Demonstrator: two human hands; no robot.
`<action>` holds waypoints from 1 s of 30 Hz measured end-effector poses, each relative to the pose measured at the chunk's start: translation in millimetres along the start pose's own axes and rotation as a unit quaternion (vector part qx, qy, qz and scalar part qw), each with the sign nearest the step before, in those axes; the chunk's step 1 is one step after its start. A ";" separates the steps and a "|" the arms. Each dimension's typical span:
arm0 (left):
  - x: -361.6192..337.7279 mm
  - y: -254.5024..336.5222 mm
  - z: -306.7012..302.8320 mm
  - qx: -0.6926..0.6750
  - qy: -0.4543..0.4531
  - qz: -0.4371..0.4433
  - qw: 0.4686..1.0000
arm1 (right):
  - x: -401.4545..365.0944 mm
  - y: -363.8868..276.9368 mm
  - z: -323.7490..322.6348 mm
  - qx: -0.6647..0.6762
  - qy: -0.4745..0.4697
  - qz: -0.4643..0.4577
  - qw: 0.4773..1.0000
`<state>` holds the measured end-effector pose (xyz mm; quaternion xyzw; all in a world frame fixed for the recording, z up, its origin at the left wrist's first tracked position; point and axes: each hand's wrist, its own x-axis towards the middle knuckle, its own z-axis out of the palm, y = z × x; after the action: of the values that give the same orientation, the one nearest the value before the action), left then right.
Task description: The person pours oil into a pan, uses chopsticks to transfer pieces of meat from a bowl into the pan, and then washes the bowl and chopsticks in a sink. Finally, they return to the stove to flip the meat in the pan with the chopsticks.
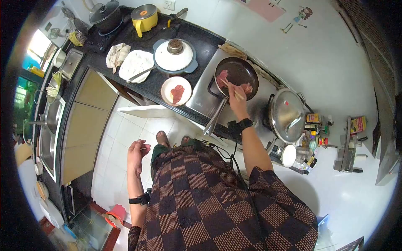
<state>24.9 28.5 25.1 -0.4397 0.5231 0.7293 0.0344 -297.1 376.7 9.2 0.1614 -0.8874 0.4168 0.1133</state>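
Observation:
My right hand [238, 102] is closed around a pair of chopsticks [228, 83] over a dark frying pan [240, 67]. Their tips touch or hover just above a slice of raw-looking meat [222, 78] at the pan's left side. More meat [247, 88] lies in the lower part of the pan, partly behind the hand. The pan's long handle [217, 117] points toward my body. Left of the stove, another slice of red meat [177, 93] rests on a white plate [166, 88]. My left hand [137, 154] hangs beside my body, fingers loosely bent and apart, holding nothing.
A large lidded pot [287, 113] stands right of the pan. A blue pot with a white lid [175, 56], a knife [141, 74] on a white cloth [133, 62], and a yellow pot [144, 21] stand leftward. An open cabinet door [146, 111] juts out below.

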 end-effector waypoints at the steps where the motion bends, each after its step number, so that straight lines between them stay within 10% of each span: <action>1: -0.1 -0.3 -1.2 -0.002 0.003 0.004 1.000 | 0.8 2.5 -3.3 -0.030 0.022 -0.014 0.999; 19: 1.6 13.7 3.4 0.006 0.005 -0.011 1.000 | 1.2 -13.3 0.6 -0.047 0.005 -0.008 0.999; 27: 9.5 13.4 2.1 0.010 -0.004 -0.016 1.000 | -1.0 -10.3 -20.2 -0.050 -0.019 0.130 0.990; 30: 12.6 17.9 2.7 0.013 -0.012 -0.012 1.000 | 3.9 -8.8 -15.5 -0.044 -0.006 0.035 0.998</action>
<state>6.4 17.5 29.9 -0.4368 0.5264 0.7274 0.0553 -296.3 382.6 26.4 0.1272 -0.9107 0.3801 0.1003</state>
